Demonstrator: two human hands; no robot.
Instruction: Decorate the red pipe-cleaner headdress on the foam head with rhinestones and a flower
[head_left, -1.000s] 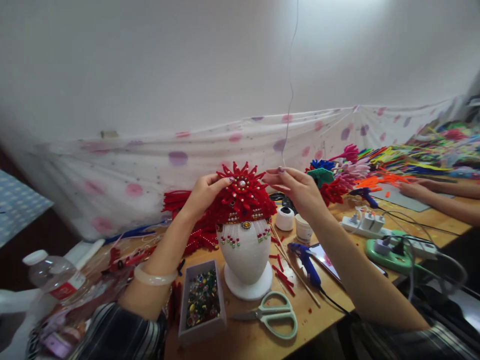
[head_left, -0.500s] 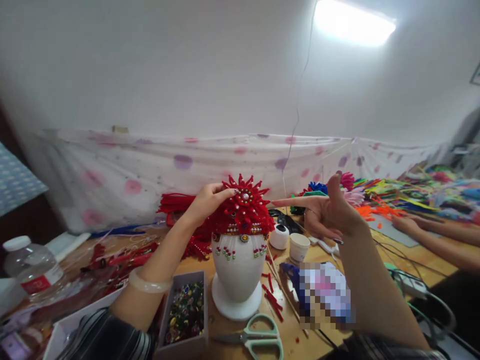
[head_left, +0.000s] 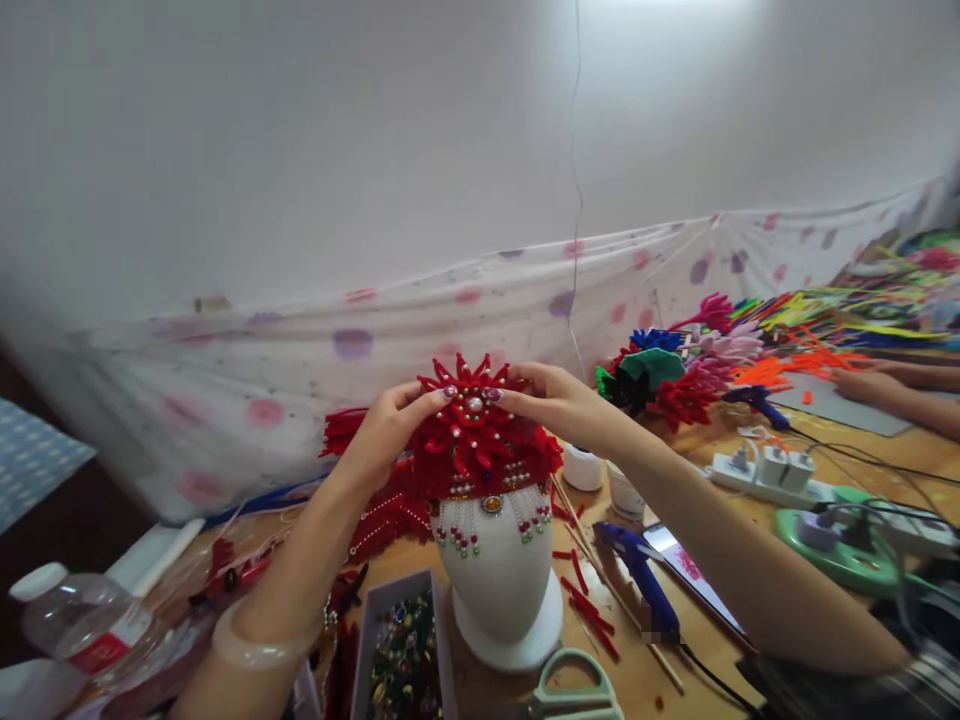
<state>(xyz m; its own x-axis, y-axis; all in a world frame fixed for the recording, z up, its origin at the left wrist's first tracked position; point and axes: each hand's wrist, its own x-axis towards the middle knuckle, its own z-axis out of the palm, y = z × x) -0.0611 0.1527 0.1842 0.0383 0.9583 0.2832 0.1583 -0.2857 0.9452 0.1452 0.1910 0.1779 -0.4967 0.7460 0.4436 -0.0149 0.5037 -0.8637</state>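
A white mannequin head (head_left: 496, 565) wears a red headdress (head_left: 442, 470) with beaded trim and hanging bead strands. On its front is a red spiky flower (head_left: 472, 430) with a pearl centre. My left hand (head_left: 390, 425) pinches the flower's left side, its thumb near the centre. From the other side my right hand (head_left: 551, 400) grips the flower, thumb also near the pearls; the fingers behind it are hidden.
Pale green scissors (head_left: 576, 690) and a box of gems (head_left: 401, 650) lie in front. To the right are a blue glue gun (head_left: 645, 585), a phone (head_left: 694, 575), a power strip (head_left: 772, 475) and another person's hands (head_left: 870, 385). A bottle (head_left: 86, 625) stands left.
My right hand has moved left from beside the headdress, where its index finger pointed, and closed on the flower. My left hand stays at the flower. The view has shifted and tilted.
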